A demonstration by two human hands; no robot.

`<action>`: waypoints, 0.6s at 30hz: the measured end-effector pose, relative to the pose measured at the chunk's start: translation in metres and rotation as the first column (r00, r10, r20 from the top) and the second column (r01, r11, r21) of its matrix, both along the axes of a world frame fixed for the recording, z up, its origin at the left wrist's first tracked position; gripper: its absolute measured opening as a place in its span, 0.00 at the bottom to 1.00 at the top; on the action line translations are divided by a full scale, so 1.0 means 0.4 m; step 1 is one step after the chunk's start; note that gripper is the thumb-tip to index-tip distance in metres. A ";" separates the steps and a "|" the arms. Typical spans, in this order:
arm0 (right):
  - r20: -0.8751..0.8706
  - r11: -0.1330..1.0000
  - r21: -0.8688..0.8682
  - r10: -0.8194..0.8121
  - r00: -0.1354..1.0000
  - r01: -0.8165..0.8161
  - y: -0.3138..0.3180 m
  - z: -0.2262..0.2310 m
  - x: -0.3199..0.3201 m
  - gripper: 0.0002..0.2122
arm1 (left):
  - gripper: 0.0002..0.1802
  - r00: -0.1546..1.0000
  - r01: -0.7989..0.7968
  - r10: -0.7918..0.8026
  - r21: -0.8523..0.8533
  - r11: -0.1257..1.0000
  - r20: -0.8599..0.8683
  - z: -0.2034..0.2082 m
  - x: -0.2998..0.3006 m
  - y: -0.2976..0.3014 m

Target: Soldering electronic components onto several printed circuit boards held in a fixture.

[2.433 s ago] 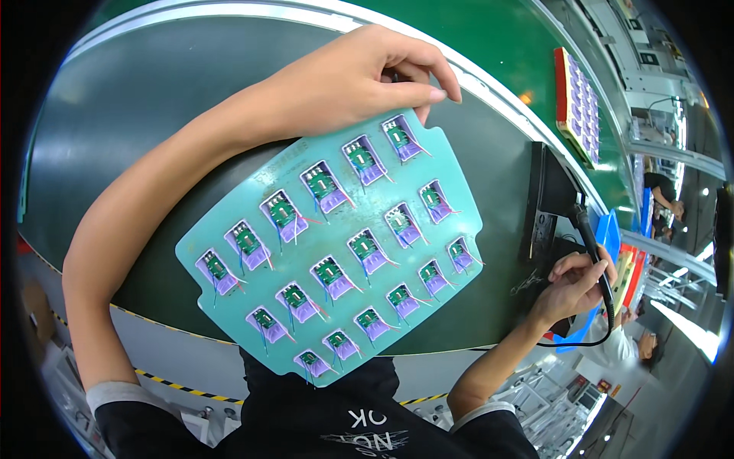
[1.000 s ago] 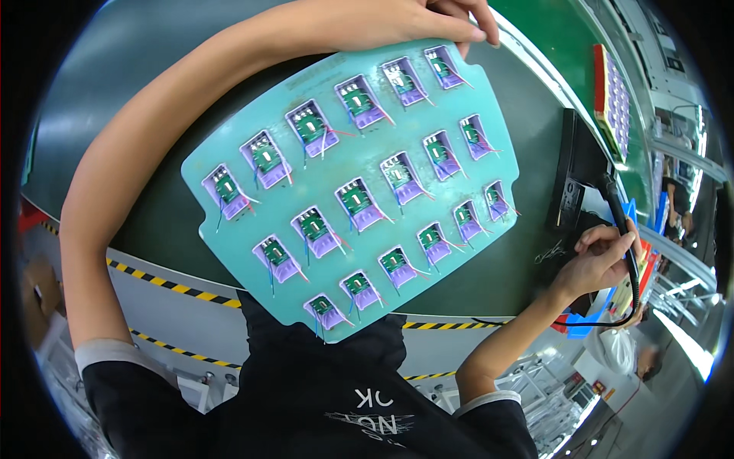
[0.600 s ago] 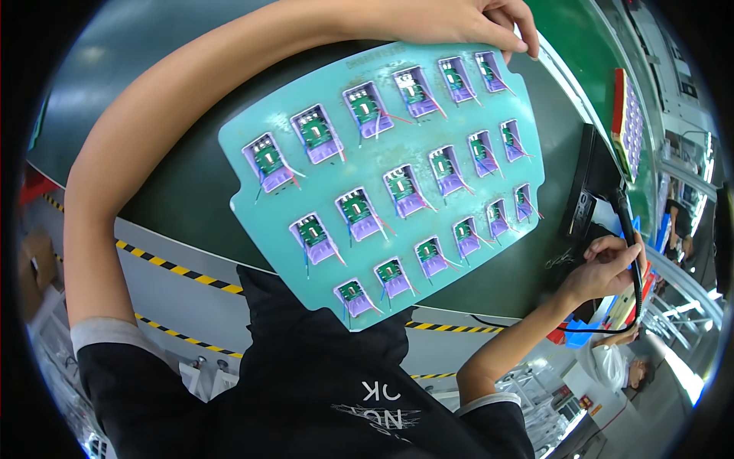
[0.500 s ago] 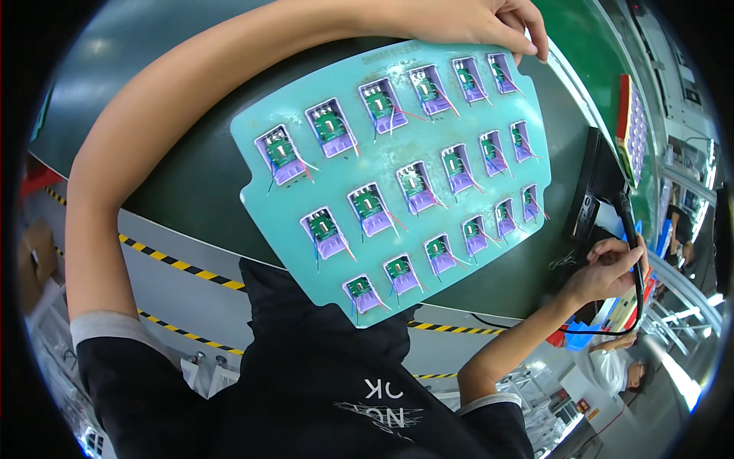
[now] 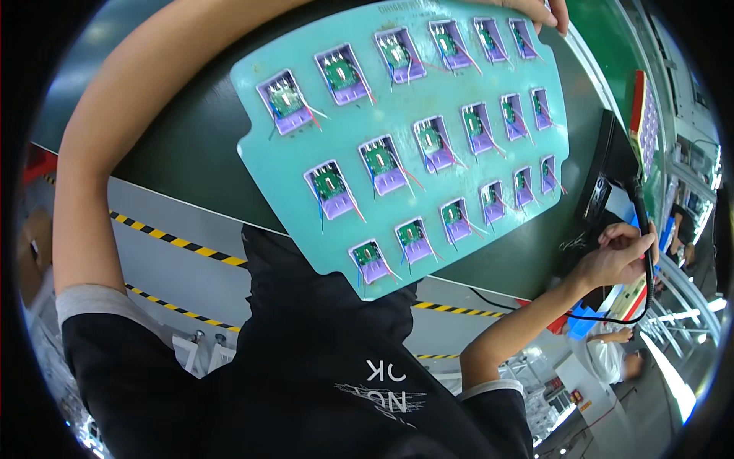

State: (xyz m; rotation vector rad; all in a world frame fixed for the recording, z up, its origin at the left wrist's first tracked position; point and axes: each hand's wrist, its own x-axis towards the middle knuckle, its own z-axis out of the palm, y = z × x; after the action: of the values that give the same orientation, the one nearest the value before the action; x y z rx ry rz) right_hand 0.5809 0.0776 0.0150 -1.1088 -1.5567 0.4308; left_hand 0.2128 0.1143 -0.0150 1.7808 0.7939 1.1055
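A teal tray [image 5: 298, 164] with several purple recessed housings lies tilted across the dark green table. In each housing sits a small green circuit board [image 5: 382, 158] with thin red, blue and white wires sticking out. My left arm curves round the tray's far side, and my left hand [image 5: 547, 11] is closed on its far right edge, partly cut off by the picture's top. To the right of the tray, my right hand [image 5: 612, 260] pinches the black handle of what looks like a soldering iron [image 5: 644, 214], whose cable loops down below the hand. Its tip cannot be made out.
A dark flat box [image 5: 600, 172] stands at the table's right side, near a red-edged panel with purple pieces [image 5: 646, 122]. Wire scraps [image 5: 572, 243] lie beside my right hand. Blue bins [image 5: 585, 321] stand past the table's edge. Another person [image 5: 608, 356] is farther right.
The whole view has shifted, so the tray, table and my left hand sit higher in the picture. My right hand, still on the black handle, appears slightly higher and farther right.
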 end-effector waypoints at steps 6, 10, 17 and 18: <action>0.027 1.000 -0.010 -0.007 1.000 0.007 -0.007 0.013 0.013 0.13 | 0.12 0.999 0.046 -0.046 -0.001 0.999 0.027 -0.014 0.012 0.011; 0.025 1.000 -0.016 0.004 1.000 -0.003 -0.009 0.012 -0.001 0.12 | 0.12 0.999 0.042 -0.042 -0.013 0.999 0.014 -0.008 -0.001 0.005; 0.054 1.000 -0.001 -0.028 0.998 0.028 -0.012 0.014 0.018 0.12 | 0.13 0.998 0.063 -0.062 -0.009 0.998 0.019 -0.018 0.032 0.019; 0.032 1.000 0.011 -0.023 0.999 0.023 -0.009 0.010 0.013 0.12 | 0.13 0.998 0.061 -0.061 -0.003 0.998 0.016 -0.013 0.026 0.016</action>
State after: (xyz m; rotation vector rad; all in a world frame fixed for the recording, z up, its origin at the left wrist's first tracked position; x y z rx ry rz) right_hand 0.5860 0.0739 0.0191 -1.1297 -1.5709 0.3905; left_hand 0.2234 0.1209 -0.0203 1.7799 0.7267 1.0756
